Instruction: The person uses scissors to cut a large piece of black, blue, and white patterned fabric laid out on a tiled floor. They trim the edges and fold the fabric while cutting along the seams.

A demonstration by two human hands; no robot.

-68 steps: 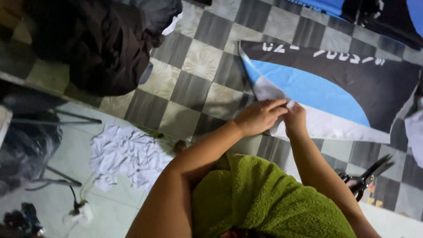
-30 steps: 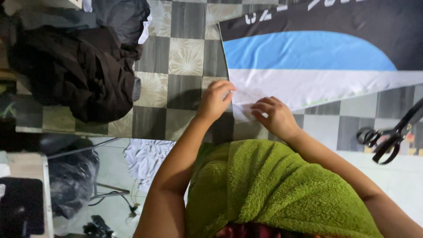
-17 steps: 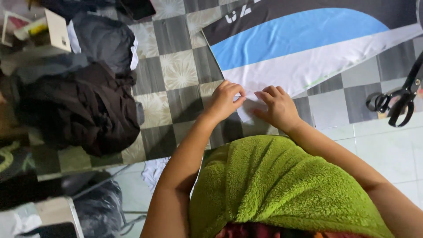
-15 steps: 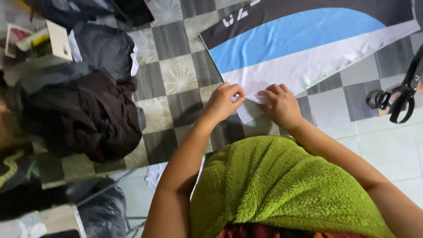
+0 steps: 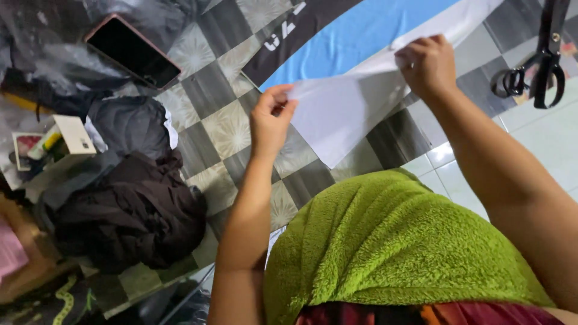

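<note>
Clothing lies heaped at the left edge of the checkered mat point(image 5: 211, 96): a dark brown garment point(image 5: 129, 216) bunched near the mat's lower left corner, and a grey garment point(image 5: 129, 126) just above it. Beside these sits a small white box point(image 5: 75, 133), and a dark phone point(image 5: 132, 51) rests flat near the mat's upper left corner, on crumpled grey cloth.

Toward the middle, the left hand point(image 5: 271, 120) pinches the near corner of a white fabric panel point(image 5: 343, 114) between thumb and fingertips, lifting it off the mat. The panel is plain white, smooth and thin; it sags slightly between the two hands, and its lower edge tapers to a point that hangs over the mat's grey and cream squares. It joins a larger cloth point(image 5: 361, 36) spread flat on the mat's upper part, with a blue band and a black band bearing white lettering.

Farther right, the right hand point(image 5: 427, 63) is clenched on the panel's upper edge and holds it raised. A fuzzy green towel point(image 5: 397, 247) fills the lower middle of the view. Black scissors point(image 5: 539, 66) lie near the mat's right edge, partly on pale floor tiles point(image 5: 542, 138).
</note>
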